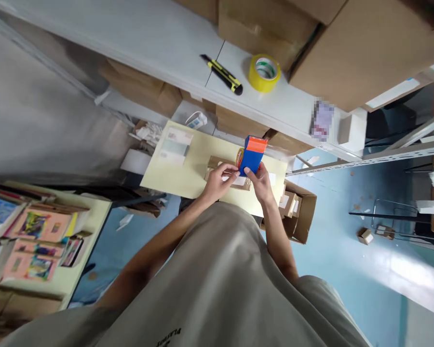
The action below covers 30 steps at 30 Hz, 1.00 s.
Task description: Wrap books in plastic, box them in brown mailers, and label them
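Note:
My right hand [261,184] is wrapped round a blue and orange tape dispenser [252,159], its thumb lying on the blue face. The orange part with a toothed edge points away from me, and a roll of tape [239,156] shows at the left side. My left hand [219,182] has thumb and forefinger close together at the dispenser's lower left edge. Whatever is between those fingertips is too small to tell. Below both hands a cardboard box [213,164] with white labels lies on the pale yellow table [159,168], partly hidden by them.
A white shelf [173,53] crosses ahead, bearing a utility knife [222,74], a yellow tape roll [264,72] and large cartons [267,29]. An open carton [306,212] of small boxes stands right of the table. Books [39,226] fill a table at left.

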Tool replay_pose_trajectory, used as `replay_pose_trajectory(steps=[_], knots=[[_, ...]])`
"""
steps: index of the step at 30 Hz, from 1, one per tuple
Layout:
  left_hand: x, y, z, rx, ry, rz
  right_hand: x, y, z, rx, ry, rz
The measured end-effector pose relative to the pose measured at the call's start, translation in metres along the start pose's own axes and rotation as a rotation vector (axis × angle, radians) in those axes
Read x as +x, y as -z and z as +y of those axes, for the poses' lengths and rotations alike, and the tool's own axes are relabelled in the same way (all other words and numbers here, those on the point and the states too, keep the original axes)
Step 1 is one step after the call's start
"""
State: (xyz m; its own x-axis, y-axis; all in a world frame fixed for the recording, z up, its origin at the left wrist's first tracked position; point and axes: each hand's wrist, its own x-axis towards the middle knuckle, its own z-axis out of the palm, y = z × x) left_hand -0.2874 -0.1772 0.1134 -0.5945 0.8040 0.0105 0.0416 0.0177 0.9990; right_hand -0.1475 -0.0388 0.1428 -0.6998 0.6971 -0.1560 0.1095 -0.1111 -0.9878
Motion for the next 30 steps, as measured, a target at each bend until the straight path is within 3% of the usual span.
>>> replay_pose_trajectory(steps=[4, 8, 13, 17, 23, 30], knots=[[-0.038, 0.015, -0.006, 0.025, 0.034, 0.059, -0.017, -0.029, 0.021, 0.054, -0.104, -0.063], [-0.055, 0.036, -0.002, 0.09, 0.001, -0.036, -0.02, -0.038, 0.025, 0.029, -0.17, -0.165], [-0.044, 0.082, 0.0, 0.031, 0.159, 0.121, -0.019, -0.031, 0.017, -0.08, -0.246, -0.36], [-0.025, 0.111, 0.009, -0.075, 0.257, 0.025, -0.015, -0.021, 0.002, -0.289, -0.25, -0.499], [-0.016, 0.109, 0.021, -0.199, 0.332, -0.034, -0.013, -0.014, -0.023, -0.552, -0.246, -0.634], [-0.024, 0.098, -0.007, -0.3, 0.384, 0.006, -0.01, -0.02, -0.041, -0.661, -0.307, -0.667]])
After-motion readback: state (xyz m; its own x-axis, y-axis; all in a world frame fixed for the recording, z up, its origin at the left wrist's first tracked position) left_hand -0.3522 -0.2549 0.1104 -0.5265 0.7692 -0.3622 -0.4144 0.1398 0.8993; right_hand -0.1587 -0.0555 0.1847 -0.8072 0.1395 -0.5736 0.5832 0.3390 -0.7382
